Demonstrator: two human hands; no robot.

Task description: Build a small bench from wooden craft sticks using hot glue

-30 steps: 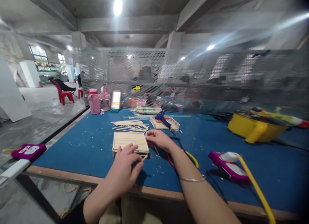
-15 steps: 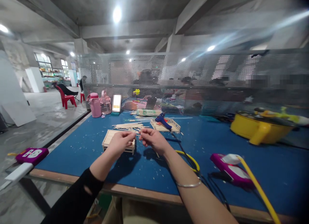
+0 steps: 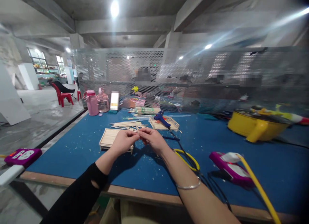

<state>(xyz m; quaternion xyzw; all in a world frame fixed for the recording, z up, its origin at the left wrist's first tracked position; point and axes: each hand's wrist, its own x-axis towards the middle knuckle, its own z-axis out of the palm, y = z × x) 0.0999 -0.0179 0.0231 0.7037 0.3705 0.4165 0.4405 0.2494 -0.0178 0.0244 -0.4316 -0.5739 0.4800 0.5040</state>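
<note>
My left hand [image 3: 123,141] and my right hand [image 3: 153,139] meet over the table, fingertips pinched together. Between them a short piece of wooden stick [image 3: 137,130] pokes up; most of it is hidden by the fingers. Beneath and beside my left hand stands a small slatted wooden frame [image 3: 109,137] on short legs, partly covered by that hand. Loose wooden sticks [image 3: 127,124] lie just beyond my fingers. A blue glue gun [image 3: 162,120] rests on a second wooden frame [image 3: 175,126] behind my right hand.
Bundled sticks [image 3: 147,110], a phone [image 3: 114,101], a pink jug [image 3: 92,103] and a pink bottle [image 3: 103,101] stand along the back. To the right are a yellow pan [image 3: 238,124], a purple power strip [image 3: 229,168] and cables. Behind the table rises a perforated metal screen [image 3: 96,66].
My hands have come together; the gap between their fingertips has closed around the small stick. The camera view has shifted slightly.
</note>
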